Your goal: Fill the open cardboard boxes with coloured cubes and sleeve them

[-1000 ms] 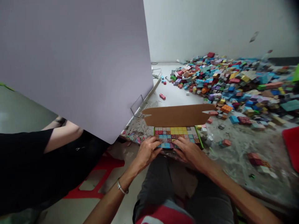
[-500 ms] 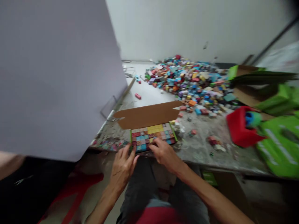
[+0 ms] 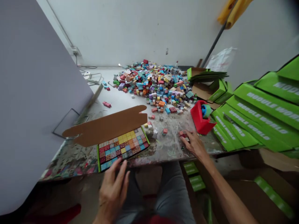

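Left hand [image 3: 113,186], open, touches the front edge of the block-filled box [image 3: 123,144]; right hand [image 3: 192,143] grips small blocks [image 3: 182,134].

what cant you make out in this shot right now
- Head view: small blocks, partly hidden by the right hand.
- Head view: bottom of the block pile, under upper blocks.
- Head view: rest of the green boxes, past the right edge.
- Head view: top of the yellow cloth, past the top edge.
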The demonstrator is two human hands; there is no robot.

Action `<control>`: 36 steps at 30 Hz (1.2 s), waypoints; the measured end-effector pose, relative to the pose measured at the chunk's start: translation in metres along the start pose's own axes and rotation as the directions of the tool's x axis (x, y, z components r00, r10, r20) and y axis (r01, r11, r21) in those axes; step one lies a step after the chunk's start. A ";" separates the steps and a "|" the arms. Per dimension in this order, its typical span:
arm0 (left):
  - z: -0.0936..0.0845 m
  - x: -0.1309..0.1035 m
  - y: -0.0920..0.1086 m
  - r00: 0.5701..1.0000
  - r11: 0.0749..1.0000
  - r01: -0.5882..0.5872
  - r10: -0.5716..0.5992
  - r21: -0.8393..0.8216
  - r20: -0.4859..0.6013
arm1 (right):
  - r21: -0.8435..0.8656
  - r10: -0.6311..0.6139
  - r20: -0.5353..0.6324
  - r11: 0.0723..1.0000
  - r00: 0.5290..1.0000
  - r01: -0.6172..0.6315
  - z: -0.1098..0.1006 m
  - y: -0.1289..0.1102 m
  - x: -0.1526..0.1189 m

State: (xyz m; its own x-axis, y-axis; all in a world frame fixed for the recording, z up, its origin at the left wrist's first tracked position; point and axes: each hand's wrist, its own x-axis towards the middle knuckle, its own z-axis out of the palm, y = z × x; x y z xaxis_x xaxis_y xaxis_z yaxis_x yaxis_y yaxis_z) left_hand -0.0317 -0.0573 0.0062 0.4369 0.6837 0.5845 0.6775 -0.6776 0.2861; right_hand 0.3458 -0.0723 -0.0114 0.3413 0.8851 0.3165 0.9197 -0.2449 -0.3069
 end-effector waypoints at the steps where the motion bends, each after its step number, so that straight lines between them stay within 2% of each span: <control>1: 0.010 0.005 0.012 0.999 0.996 -0.002 0.005 -0.086 0.032 | 0.046 -0.063 0.063 0.997 0.996 0.060 0.002 0.002 0.001; 3: 0.033 0.018 0.035 0.993 0.972 0.005 0.024 -0.236 0.119 | 0.168 -0.220 0.183 0.967 0.958 0.190 0.005 -0.007 0.002; 6: 0.066 0.041 0.058 0.950 0.945 0.084 0.020 -0.316 0.312 | 0.384 -0.448 0.298 0.865 0.843 0.324 0.007 -0.036 0.000; 9: 0.088 0.061 0.064 0.890 0.939 0.111 0.052 -0.326 0.454 | 0.534 -0.588 0.326 0.761 0.740 0.369 0.006 -0.051 -0.002; 11: 0.095 0.069 0.066 0.852 0.939 0.109 0.081 -0.327 0.517 | 0.569 -0.621 0.334 0.733 0.709 0.374 0.006 -0.048 -0.002; 14: 0.098 0.073 0.071 0.829 0.946 0.101 0.092 -0.309 0.552 | 0.549 -0.617 0.377 0.749 0.691 0.370 0.006 -0.037 0.000; 18: 0.100 0.073 0.079 0.845 0.950 0.122 0.053 -0.288 0.532 | 0.475 -0.589 0.445 0.794 0.674 0.380 0.006 -0.034 0.003; 21: 0.103 0.074 0.078 0.864 0.953 0.136 0.019 -0.269 0.504 | 0.413 -0.565 0.420 0.816 0.711 0.404 0.006 -0.041 0.004; 24: 0.104 0.073 0.075 0.889 0.964 0.099 0.026 -0.247 0.456 | 0.367 -0.550 0.358 0.826 0.755 0.428 0.003 -0.044 0.005; 26: 0.103 0.070 0.074 0.905 0.971 0.082 0.021 -0.223 0.425 | 0.341 -0.541 0.370 0.835 0.755 0.431 -0.001 -0.041 0.005; 28: 0.100 0.066 0.075 0.913 0.981 0.093 -0.016 -0.168 0.408 | 0.343 -0.535 0.418 0.841 0.734 0.417 -0.004 -0.038 0.005; 30: 0.096 0.061 0.078 0.896 0.985 0.127 -0.064 -0.117 0.439 | 0.384 -0.548 0.439 0.831 0.712 0.402 -0.005 -0.036 0.002; 32: 0.093 0.058 0.080 0.857 0.981 0.168 -0.095 -0.100 0.507 | 0.443 -0.577 0.429 0.805 0.695 0.396 -0.001 -0.037 -0.002; 34: 0.089 0.057 0.081 0.817 0.977 0.181 -0.084 -0.114 0.570 | 0.489 -0.608 0.415 0.777 0.677 0.397 0.002 -0.040 -0.006; 36: 0.083 0.058 0.079 0.809 0.975 0.171 -0.055 -0.144 0.585 | 0.528 -0.636 0.395 0.748 0.663 0.402 0.002 -0.045 -0.008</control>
State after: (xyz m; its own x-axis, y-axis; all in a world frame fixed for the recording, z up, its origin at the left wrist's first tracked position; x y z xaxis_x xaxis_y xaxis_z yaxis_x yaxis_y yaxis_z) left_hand 0.0965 -0.0489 -0.0006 0.6621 0.7493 0.0128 0.6497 -0.5825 0.4884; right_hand 0.3013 -0.0672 -0.0019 -0.4351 0.8989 0.0509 0.7223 0.3823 -0.5763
